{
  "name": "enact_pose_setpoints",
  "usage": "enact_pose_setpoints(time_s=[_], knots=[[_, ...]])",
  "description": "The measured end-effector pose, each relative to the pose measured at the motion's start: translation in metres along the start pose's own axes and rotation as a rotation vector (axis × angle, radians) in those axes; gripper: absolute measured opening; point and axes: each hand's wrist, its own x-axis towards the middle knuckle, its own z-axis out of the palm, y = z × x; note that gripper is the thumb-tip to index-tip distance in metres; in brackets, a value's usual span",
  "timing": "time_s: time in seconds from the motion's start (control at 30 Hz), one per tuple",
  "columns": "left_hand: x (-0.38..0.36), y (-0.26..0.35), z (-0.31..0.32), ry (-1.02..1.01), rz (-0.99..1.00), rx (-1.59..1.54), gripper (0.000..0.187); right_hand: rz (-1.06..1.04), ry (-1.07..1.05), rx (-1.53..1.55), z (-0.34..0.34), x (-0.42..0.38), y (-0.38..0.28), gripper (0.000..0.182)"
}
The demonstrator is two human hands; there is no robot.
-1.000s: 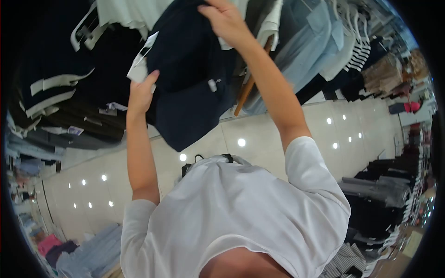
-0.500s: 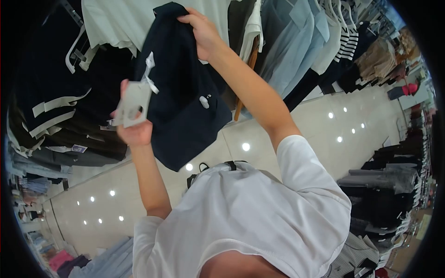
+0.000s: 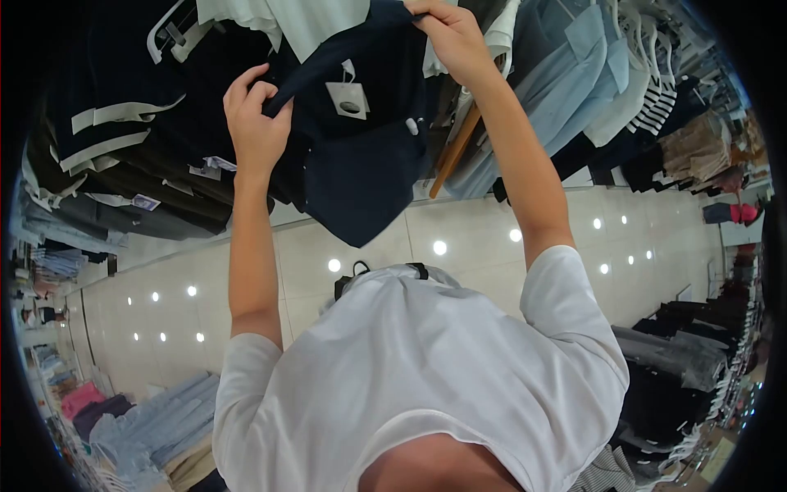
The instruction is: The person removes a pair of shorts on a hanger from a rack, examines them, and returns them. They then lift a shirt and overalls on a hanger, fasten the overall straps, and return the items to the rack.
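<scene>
A dark navy garment [image 3: 361, 172] hangs stretched between my two hands at the top middle of the view. My left hand [image 3: 257, 123] grips one end of its upper edge, with thumb and fingers pinched on the cloth. At the other end, my right hand [image 3: 455, 39] pinches the upper corner. A pale price tag [image 3: 348, 100] with a round dark mark dangles on the front of the cloth. Lower and to the right, a small white security tag [image 3: 411, 126] is fixed to it. The garment's exact kind cannot be made out.
Behind the garment is a rack with a white top [image 3: 316, 25] and light blue shirts [image 3: 561, 74] on hangers. Dark clothes with white trim [image 3: 127, 123] hang at left. More racked clothes [image 3: 680, 353] stand at right, above a shiny tiled floor [image 3: 484, 238].
My left hand has let go of the price tag and now grips the garment's upper edge. The garment has moved up and right and is spread wider. My right hand has shifted up and right.
</scene>
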Motion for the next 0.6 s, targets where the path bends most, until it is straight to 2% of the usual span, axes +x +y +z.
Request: enact_pose_setpoints(time_s=[0.03,0.07,0.1,0.17,0.2,0.27,0.3,0.33,0.4,0.47,0.53,0.57,0.6], knots=[[0.003,0.0,0.0,-0.008,0.099,0.086,0.018,0.065,0.002,-0.08,-0.005,-0.003,-0.003,0.015],[0.004,-0.009,0.005,-0.017,0.022,-0.125,0.018,0.13,0.005,-0.16,-0.005,-0.008,-0.018,0.014],[0.008,-0.005,0.001,-0.066,-0.116,-0.128,0.018,0.194,0.008,-0.239,-0.004,-0.011,-0.03,0.014],[0.02,0.004,-0.008,-0.167,-0.395,-0.134,0.017,-0.029,0.103,-0.367,0.0,-0.012,-0.041,0.014],[0.024,-0.003,-0.002,-0.047,-0.222,-0.166,0.017,-0.141,0.15,-0.43,0.003,-0.013,-0.047,0.015],[0.037,-0.002,0.002,-0.017,-0.196,-0.215,0.017,-0.012,0.022,-0.406,0.003,-0.017,-0.073,0.013],[0.044,0.002,0.002,-0.001,-0.185,-0.238,0.017,-0.012,-0.069,-0.429,0.003,-0.017,-0.076,0.016],[0.048,0.005,0.004,-0.011,-0.188,-0.216,0.02,-0.013,-0.16,-0.449,0.003,-0.016,-0.08,0.019],[0.056,0.009,0.01,0.044,-0.067,-0.251,0.022,-0.142,-0.391,-0.559,0.005,-0.013,-0.076,0.034],[0.064,0.004,0.011,0.126,0.055,-0.199,0.029,-0.178,-0.369,-0.776,0.004,-0.009,-0.057,0.037],[0.064,0.004,-0.003,-0.049,-0.11,-0.091,0.033,-0.242,-0.309,-0.949,0.004,-0.006,-0.054,0.033],[0.061,0.002,-0.01,-0.138,-0.195,-0.036,0.035,-0.312,-0.214,-0.871,0.013,-0.004,-0.064,0.025],[0.058,-0.009,-0.013,-0.23,-0.197,-0.038,0.039,-0.381,-0.12,-0.79,0.02,-0.002,-0.071,0.017]])
